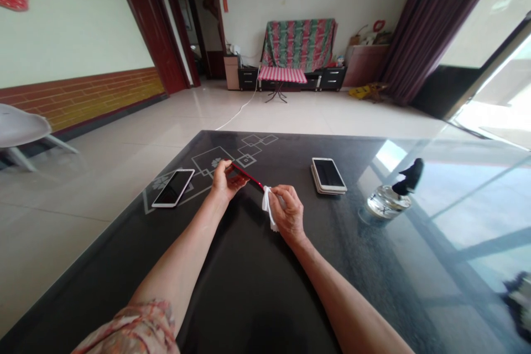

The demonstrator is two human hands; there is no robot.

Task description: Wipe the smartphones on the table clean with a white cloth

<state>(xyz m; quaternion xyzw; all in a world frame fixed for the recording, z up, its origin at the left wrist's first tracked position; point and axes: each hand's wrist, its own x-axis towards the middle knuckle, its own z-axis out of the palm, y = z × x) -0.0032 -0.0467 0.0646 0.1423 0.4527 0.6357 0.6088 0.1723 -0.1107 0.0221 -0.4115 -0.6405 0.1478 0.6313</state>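
My left hand [225, 181] grips one end of a thin red phone [248, 173], which is seen nearly edge-on above the dark table. At its other end, my right hand [287, 210] is closed on a white cloth [269, 211] that touches the phone's edge. A white phone with a black screen [173, 188] lies to the left of my left hand. To the right of my right hand sits a small stack of white phones [328, 175].
A clear spray bottle with a black nozzle [388, 202] stands on the right part of the glossy table [249, 310]. Something dark and pale [518, 301] is at the right edge. Beyond the table are a white chair [24, 127] and a striped small table [282, 74].
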